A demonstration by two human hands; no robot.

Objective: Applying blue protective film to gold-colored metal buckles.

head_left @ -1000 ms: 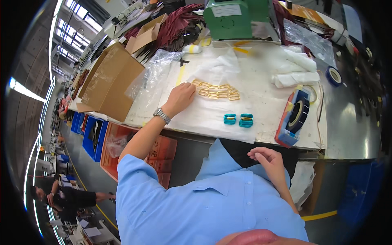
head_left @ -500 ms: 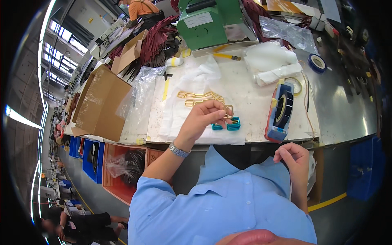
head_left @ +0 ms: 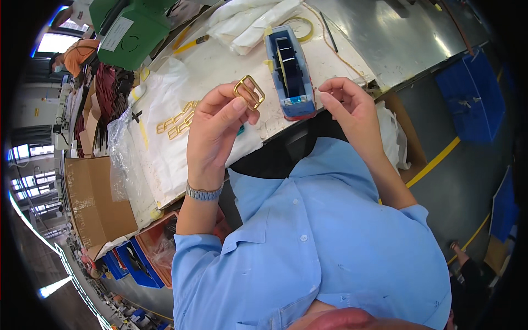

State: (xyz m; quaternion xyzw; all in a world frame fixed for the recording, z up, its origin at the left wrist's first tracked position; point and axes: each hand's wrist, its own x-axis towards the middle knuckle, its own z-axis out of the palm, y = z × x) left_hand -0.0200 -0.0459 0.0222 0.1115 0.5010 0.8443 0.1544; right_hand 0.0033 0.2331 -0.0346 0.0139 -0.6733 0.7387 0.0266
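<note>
My left hand (head_left: 217, 124) is closed on a gold rectangular buckle (head_left: 250, 92), pinched between thumb and fingers and raised above the table. My right hand (head_left: 355, 110) is beside the front end of a blue tape dispenser (head_left: 291, 77), apart from it. Its thumb and index finger are parted, with nothing visible between them. Several more gold buckles (head_left: 179, 122) lie in rows on white sheeting to the left of my left hand. Behind that hand a bit of a teal thing (head_left: 241, 130) shows; the rest is hidden.
A green machine (head_left: 129, 36) stands at the far left. A yellow cutter knife (head_left: 191, 45), white wrapping (head_left: 247, 27) and a tape roll (head_left: 301, 28) lie at the back. A cardboard box (head_left: 99, 203) is left of the table; blue bins (head_left: 470, 93) stand right.
The view has turned, with the dispenser now nearer the middle. My left hand has lifted the buckle off the table area toward the dispenser. My right hand has come up beside the dispenser's front.
</note>
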